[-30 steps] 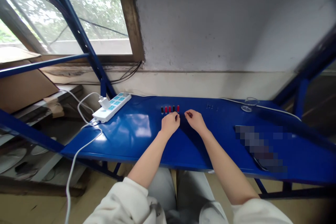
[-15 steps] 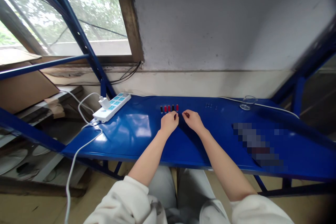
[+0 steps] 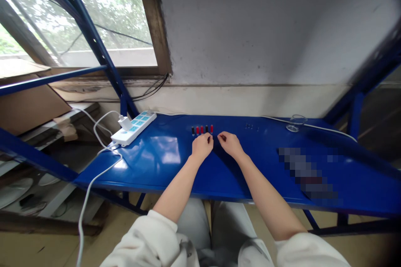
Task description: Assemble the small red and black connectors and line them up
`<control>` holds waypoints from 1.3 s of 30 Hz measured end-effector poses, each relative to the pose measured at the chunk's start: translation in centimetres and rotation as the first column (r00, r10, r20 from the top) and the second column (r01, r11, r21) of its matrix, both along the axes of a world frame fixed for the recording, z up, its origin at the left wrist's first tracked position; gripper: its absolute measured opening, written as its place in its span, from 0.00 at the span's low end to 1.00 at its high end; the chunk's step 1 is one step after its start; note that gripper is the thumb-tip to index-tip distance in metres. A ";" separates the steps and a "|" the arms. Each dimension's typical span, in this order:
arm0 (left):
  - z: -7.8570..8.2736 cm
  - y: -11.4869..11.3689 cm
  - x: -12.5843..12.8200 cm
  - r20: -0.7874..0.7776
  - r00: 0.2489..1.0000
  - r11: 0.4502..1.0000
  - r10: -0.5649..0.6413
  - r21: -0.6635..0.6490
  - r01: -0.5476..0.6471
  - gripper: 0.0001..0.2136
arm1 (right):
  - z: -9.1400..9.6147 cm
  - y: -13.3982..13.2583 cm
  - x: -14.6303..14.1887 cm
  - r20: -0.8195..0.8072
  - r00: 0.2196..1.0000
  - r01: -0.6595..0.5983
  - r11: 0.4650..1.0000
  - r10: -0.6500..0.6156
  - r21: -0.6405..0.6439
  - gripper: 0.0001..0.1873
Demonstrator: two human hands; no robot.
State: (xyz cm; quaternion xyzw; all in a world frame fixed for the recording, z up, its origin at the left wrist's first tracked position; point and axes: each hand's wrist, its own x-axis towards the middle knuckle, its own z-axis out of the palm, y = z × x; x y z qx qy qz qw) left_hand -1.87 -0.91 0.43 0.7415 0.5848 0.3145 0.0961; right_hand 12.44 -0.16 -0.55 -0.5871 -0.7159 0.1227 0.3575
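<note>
My left hand (image 3: 202, 146) and my right hand (image 3: 229, 144) rest close together on a blue metal bench (image 3: 163, 162), both with fingers curled into a pinch. Something small and red shows at the fingertips of my right hand; what my left hand pinches is too small to make out. Just beyond the fingers stands a short row of small red and black upright pieces (image 3: 202, 129). A few tiny dark pieces (image 3: 251, 126) lie further right.
A white power strip (image 3: 133, 127) with a plugged-in white cable (image 3: 90, 183) lies at the bench's back left. A clear glass dish (image 3: 296, 123) and a thin white wire (image 3: 326, 130) sit at the back right. A blurred dark item (image 3: 308, 173) lies at right. Blue frame bars (image 3: 84, 21) cross the window.
Both hands have shifted very slightly to the left along the bench and stay pinched beside the row of pieces.
</note>
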 end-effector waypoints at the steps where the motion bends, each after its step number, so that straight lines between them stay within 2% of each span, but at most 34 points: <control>1: 0.0 0.1 0.0 0.017 1.000 1.000 0.005 -0.006 -0.005 0.10 | 0.0 0.0 0.0 0.002 1.000 0.001 1.000 -0.001 -0.002 0.10; 11: -0.2 0.9 0.0 0.274 0.958 0.996 0.088 -0.017 -0.087 0.09 | -0.2 0.1 -0.2 0.017 1.000 0.000 1.000 0.000 -0.015 0.09; 24: -0.2 0.5 0.1 0.138 0.986 0.994 0.097 0.028 -0.102 0.11 | -0.7 3.5 -2.4 0.216 0.969 0.152 0.980 -0.122 -0.127 0.12; 32: -0.2 0.6 0.0 0.165 0.983 0.996 0.080 0.037 -0.087 0.10 | -0.1 4.2 -3.0 0.192 0.972 0.166 0.975 -0.137 -0.145 0.08; 35: -0.1 0.4 0.1 0.259 0.965 0.994 0.034 0.089 -0.059 0.10 | 0.8 3.2 -2.3 0.166 0.981 0.114 0.990 -0.098 -0.087 0.08; 39: 0.4 0.1 0.3 0.411 0.907 0.981 -0.096 0.196 0.015 0.18 | 2.0 1.2 -1.2 0.262 0.964 0.001 0.990 -0.039 0.140 0.07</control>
